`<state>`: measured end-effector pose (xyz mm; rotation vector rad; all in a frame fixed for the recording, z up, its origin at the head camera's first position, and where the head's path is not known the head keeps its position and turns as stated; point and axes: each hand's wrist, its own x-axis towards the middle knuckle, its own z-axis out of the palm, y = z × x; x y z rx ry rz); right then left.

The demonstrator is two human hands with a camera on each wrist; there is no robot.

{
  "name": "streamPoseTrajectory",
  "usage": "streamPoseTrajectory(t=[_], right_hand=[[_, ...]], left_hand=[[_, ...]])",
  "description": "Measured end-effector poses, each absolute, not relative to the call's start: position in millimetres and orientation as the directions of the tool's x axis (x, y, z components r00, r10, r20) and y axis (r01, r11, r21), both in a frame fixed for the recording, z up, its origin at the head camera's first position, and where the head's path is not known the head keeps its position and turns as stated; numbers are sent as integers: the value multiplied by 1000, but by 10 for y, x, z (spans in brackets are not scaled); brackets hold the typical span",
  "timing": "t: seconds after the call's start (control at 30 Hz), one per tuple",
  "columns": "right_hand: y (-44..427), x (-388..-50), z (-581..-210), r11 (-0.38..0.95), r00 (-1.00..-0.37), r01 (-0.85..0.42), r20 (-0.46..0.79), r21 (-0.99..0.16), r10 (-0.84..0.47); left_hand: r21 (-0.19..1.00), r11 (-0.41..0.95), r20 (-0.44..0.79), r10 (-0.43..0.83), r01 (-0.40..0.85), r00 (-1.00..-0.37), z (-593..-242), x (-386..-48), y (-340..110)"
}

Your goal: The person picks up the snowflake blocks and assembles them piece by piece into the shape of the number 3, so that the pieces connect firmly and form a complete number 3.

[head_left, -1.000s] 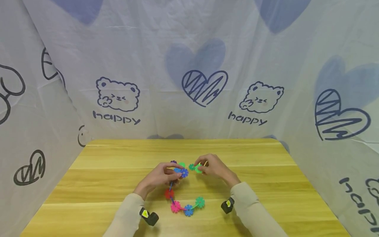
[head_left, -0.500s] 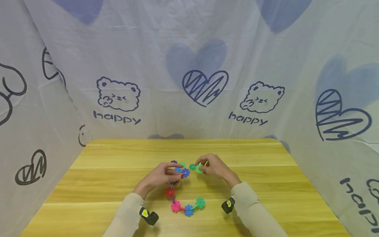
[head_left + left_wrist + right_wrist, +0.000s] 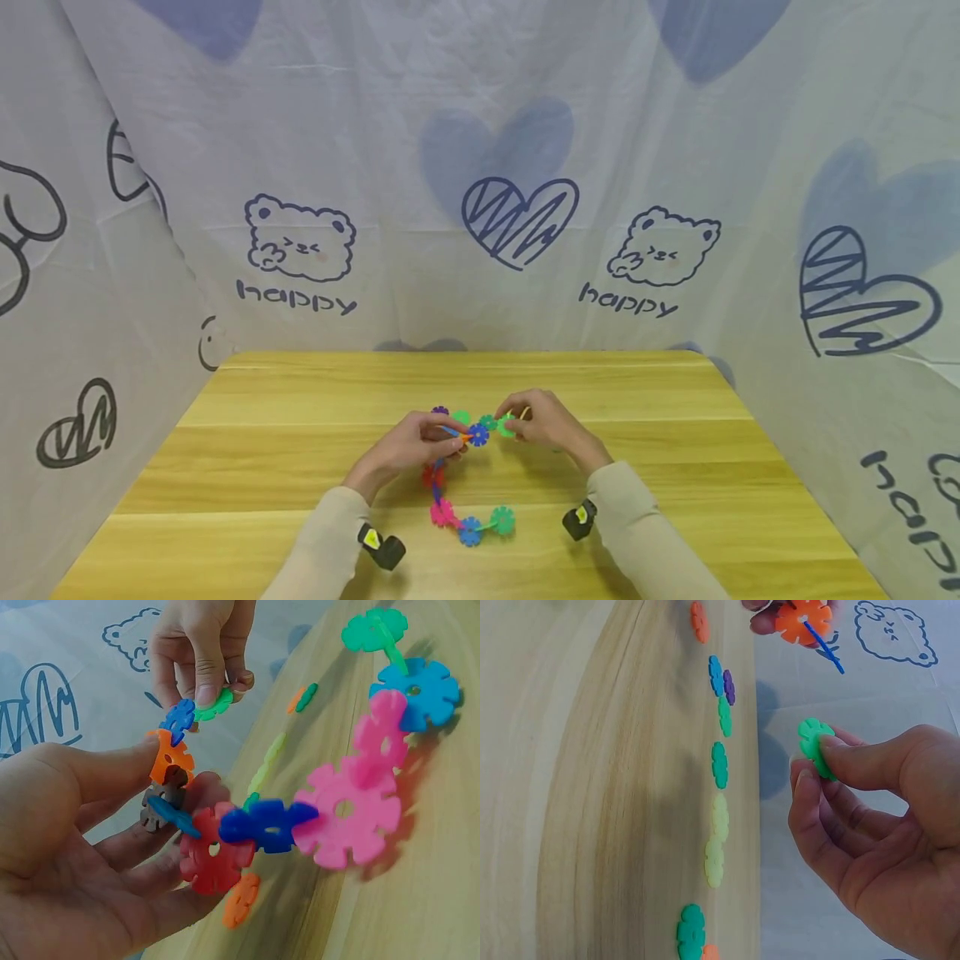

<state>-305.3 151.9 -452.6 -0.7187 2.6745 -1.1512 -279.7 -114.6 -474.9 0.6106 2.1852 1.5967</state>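
Note:
My left hand pinches an orange notched plastic disc between thumb and fingers. It belongs to a curved chain of interlocking snowflake discs. A blue disc forms the near-right tip beyond the orange one. Down the other side follow a brown disc, a red disc, a dark blue disc, pink discs, a light blue disc and a green end. My right hand pinches a bright green disc, apart from the blue one in the right wrist view.
Loose discs lie on the wooden table behind the hands: purple, blue, teal, pale yellow and orange ones among them. A printed white cloth surrounds the table's back and sides.
My left hand has shifted slightly right, bringing the blue disc closer to the green one. The chain's hanging lower end has swung a little left. My right hand stays nearly still.

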Motion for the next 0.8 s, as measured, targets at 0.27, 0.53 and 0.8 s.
streamPoseTrajectory(t=[0.27, 0.53, 0.8], right_hand=[[1543, -3065, -4539, 596, -872, -375, 52, -710, -486], [1550, -3078, -4556, 576, -871, -377, 65, -726, -488], [1546, -3066, -4553, 593, -883, -358, 56, -721, -466]], left_hand=[[953, 288, -84, 545, 93, -834, -4728, -2802, -1144], [962, 261, -95, 593, 78, -800, -4753, -2821, -1151], [958, 282, -122, 561, 50, -819, -4756, -2795, -1138]])
